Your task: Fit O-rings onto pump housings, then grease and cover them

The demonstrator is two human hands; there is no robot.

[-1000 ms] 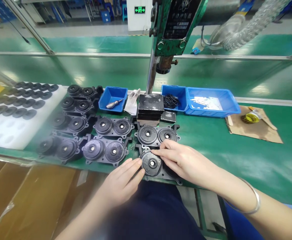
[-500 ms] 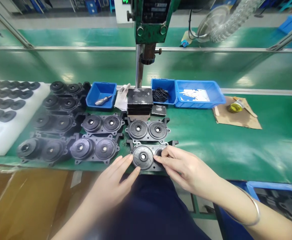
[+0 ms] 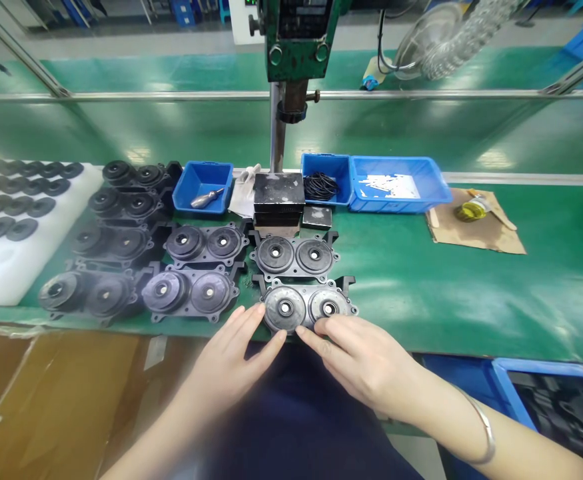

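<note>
The worktop (image 3: 396,280) is plain glossy green, the bins (image 3: 398,200) blue, the foam (image 3: 16,267) white, the housings (image 3: 296,267) dark grey with white dots at their disc centres. The black block (image 3: 278,190) has pale speckles; the cardboard (image 3: 496,233) is tan, the jar (image 3: 471,211) yellow.

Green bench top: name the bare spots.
Widest bare patch: right of two black twin-disc housings, in front of the long blue bin and flat brown cardboard. Crowded: leftward, more housings, then the white foam tray of black discs.
</note>
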